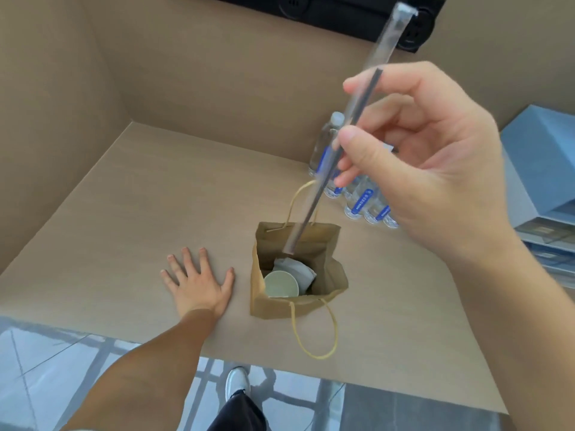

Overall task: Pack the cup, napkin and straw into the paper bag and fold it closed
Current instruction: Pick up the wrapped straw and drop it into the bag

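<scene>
A brown paper bag (323,244) with yellow string handles stands open on the table. Inside it a pale green cup (281,284) stands upright, and a white napkin (300,269) is tucked behind the cup. My right hand (435,169) is raised above and to the right of the bag, pinching a long dark straw (326,169) in a clear wrapper. The straw slants down, its lower tip just above the bag's mouth. My left hand (199,281) lies flat on the table left of the bag, fingers spread, holding nothing.
Several clear water bottles (357,197) with blue labels stand behind the bag on the right. A light blue drawer unit (541,181) sits at the right edge. Beige partition walls (186,73) close off the back and left. The table's front edge (280,365) runs near my body.
</scene>
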Demonstrator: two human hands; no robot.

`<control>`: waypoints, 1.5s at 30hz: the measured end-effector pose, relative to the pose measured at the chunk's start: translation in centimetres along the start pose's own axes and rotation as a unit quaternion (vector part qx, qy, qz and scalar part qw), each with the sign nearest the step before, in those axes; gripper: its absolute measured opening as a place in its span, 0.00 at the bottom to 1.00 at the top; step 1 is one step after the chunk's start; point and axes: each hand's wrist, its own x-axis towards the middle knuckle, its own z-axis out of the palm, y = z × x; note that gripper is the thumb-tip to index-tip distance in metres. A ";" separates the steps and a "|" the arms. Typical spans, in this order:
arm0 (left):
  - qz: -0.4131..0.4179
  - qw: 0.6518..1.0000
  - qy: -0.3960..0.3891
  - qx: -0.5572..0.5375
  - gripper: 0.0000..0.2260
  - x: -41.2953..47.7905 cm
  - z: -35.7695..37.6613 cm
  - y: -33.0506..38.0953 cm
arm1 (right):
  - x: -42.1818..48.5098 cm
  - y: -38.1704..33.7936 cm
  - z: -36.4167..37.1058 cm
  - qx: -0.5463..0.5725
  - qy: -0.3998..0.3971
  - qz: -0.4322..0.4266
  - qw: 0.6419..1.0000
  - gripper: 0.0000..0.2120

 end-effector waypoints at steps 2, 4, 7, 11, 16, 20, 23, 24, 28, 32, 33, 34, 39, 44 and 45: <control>0.002 1.000 0.003 -0.001 0.39 0.0 0.0 0.0 | -1.2 0.3 -0.3 -0.022 0.000 0.011 1.000 0.06; 0.004 1.000 0.001 -0.003 0.39 -0.1 0.0 0.0 | -2.3 1.1 -0.3 -0.042 -0.011 0.042 0.998 0.03; 0.005 1.000 -0.002 -0.007 0.39 -0.1 -0.2 0.1 | -3.9 3.2 0.1 -0.085 -0.042 0.109 0.989 0.03; 0.008 1.000 -0.002 -0.004 0.39 0.0 -0.2 0.0 | -5.5 6.2 1.0 -0.186 -0.078 0.168 0.965 0.05; 0.010 1.000 0.002 -0.011 0.38 0.0 -0.1 0.0 | -6.6 8.5 1.4 -0.261 -0.106 0.226 0.933 0.03; 0.009 1.000 -0.003 -0.008 0.39 -0.1 -0.3 0.1 | -6.7 9.3 1.4 -0.294 -0.099 0.244 0.919 0.02; 0.008 1.000 -0.007 -0.006 0.39 -0.1 -0.3 0.0 | -6.5 9.2 1.6 -0.315 -0.112 0.254 0.908 0.01; 0.008 1.000 -0.007 -0.006 0.39 -0.1 -0.3 0.0 | -6.4 9.1 1.6 -0.322 -0.119 0.255 0.904 0.01; 0.008 1.000 -0.007 -0.003 0.39 -0.1 -0.2 -0.1 | -6.1 8.9 1.7 -0.327 -0.144 0.260 0.897 0.03; 0.009 1.000 -0.003 -0.006 0.39 -0.1 -0.1 0.0 | -6.1 9.0 1.7 -0.338 -0.157 0.257 0.892 0.03; 0.009 1.000 -0.002 -0.007 0.39 -0.1 -0.1 0.0 | -6.1 9.0 1.7 -0.340 -0.155 0.256 0.892 0.04; 0.009 1.000 -0.003 -0.007 0.39 -0.1 -0.1 0.0 | -6.1 8.9 1.5 -0.339 -0.152 0.256 0.892 0.04; 0.011 1.000 -0.001 -0.005 0.39 0.0 0.0 -0.2 | -6.9 9.0 -0.2 -0.273 -0.060 0.279 0.919 0.04; 0.018 0.999 -0.040 0.004 0.39 0.1 -0.1 -0.3 | -8.7 11.2 -1.8 -0.217 0.014 0.336 0.917 0.07; 0.016 0.998 -0.059 0.004 0.39 0.2 -0.4 -0.3 | -9.2 11.8 -1.8 -0.213 0.016 0.347 0.913 0.10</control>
